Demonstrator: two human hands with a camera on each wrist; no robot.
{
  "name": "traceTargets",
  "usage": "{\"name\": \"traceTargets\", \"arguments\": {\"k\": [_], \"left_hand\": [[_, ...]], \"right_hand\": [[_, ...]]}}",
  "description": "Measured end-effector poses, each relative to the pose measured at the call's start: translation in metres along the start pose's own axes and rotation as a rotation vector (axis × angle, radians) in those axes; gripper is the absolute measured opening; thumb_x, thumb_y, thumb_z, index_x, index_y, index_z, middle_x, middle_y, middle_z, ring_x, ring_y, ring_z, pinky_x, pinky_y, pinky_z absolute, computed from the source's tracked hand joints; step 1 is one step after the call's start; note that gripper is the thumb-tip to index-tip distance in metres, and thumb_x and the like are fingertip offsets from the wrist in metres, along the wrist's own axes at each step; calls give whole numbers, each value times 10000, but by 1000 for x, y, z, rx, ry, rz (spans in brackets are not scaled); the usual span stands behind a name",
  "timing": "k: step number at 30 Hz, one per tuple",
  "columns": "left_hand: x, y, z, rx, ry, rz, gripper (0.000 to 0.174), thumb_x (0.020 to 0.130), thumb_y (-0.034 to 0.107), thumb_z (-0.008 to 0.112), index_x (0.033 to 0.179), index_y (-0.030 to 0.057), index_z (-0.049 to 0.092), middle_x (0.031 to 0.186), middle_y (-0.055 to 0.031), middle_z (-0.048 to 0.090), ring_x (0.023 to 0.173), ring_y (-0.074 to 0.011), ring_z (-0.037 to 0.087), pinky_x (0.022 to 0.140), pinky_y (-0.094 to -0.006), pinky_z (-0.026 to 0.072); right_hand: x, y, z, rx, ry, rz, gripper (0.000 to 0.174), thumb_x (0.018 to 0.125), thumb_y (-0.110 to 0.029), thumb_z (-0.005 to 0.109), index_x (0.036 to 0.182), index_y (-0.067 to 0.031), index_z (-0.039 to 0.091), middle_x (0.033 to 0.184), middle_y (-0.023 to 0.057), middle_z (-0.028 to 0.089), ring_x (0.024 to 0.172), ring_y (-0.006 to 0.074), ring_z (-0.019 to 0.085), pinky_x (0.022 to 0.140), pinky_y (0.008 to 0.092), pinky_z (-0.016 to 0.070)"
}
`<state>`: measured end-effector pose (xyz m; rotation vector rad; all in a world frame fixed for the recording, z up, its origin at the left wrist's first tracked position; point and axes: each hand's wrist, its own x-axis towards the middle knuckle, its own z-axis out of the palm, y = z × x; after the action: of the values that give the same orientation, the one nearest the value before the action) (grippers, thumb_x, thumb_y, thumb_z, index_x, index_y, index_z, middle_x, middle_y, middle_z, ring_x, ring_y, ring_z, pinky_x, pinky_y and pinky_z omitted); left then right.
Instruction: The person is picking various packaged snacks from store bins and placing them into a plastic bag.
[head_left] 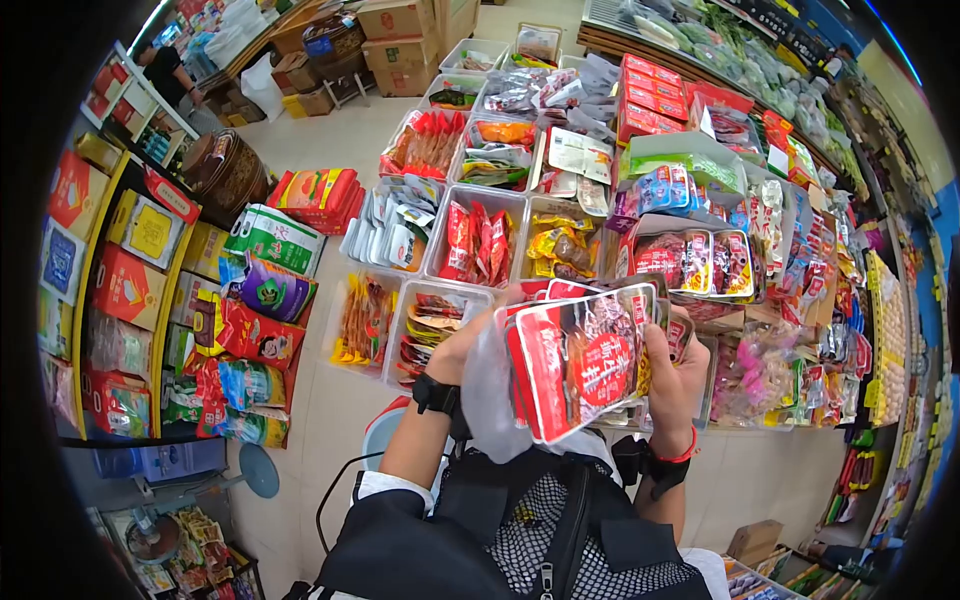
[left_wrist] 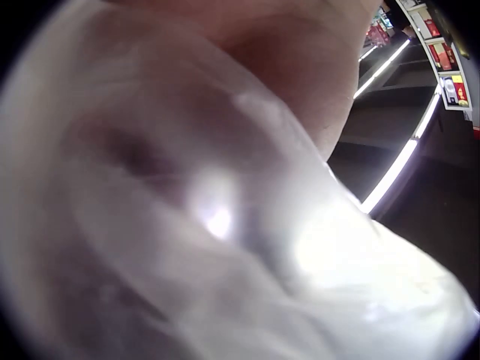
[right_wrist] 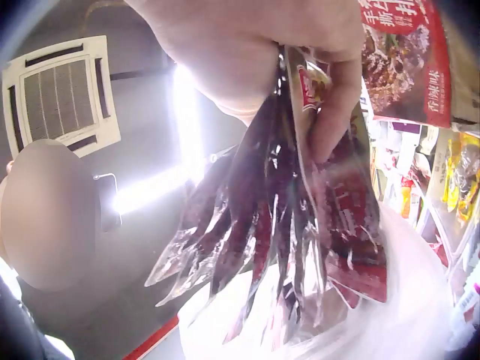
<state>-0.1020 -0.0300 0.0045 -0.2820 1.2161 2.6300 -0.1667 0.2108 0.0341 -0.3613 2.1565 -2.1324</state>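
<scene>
Our right hand (head_left: 675,378) clamps its fingers on the red packets (head_left: 580,372). Left of the packets: translucent bag (head_left: 490,400), left hand (head_left: 468,345) — we cannot tell its finger state.

So both forearms (head_left: 414,442) reach forward from the body, sleeves short of the wrists. The right hand (head_left: 680,378) is gripping, thumb (head_left: 657,352) extended, a finger (right_wrist: 339,112) bent. The left hand (head_left: 468,345) sits across from it (mostly hidden, so can't really read those fingers, sorry).
</scene>
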Motion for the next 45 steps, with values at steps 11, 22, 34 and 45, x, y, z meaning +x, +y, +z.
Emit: {"name": "traceTargets", "arguments": {"k": [11,22,34,45], "left_hand": [[17,9,-1,-173,-217,215,631,1061,384,352,1483,-85,365,1501,-232,449,1409,-301,428,1180,-427,338],[11,8,22,1264,283,601,529,969,218,558,1442,3,459,1459,-222,473,1407,-364,391,1186,-428,270],[-40,-8,33,921,486,424,144,928,104,669,991,2,589,684,-19,598,557,-119,574,522,-268,466],[10,0,79,423,60,385,129,991,116,626,1059,15,583,868,-6,649,717,-55,599,605,-229,507]], "right_hand": [[-8,-8,0,-386,78,-127,166,936,-55,661,1068,47,651,943,40,653,819,89,591,728,252,479],[-12,-3,13,-647,153,-321,152,881,-26,683,1009,52,706,1032,127,635,849,233,655,736,340,516],[-13,-12,30,-656,224,-501,142,847,9,721,984,44,705,1081,129,629,885,253,663,753,346,531],[5,-4,48,-612,203,-514,246,771,43,717,1017,37,707,1101,143,633,927,298,670,782,366,533]]}}
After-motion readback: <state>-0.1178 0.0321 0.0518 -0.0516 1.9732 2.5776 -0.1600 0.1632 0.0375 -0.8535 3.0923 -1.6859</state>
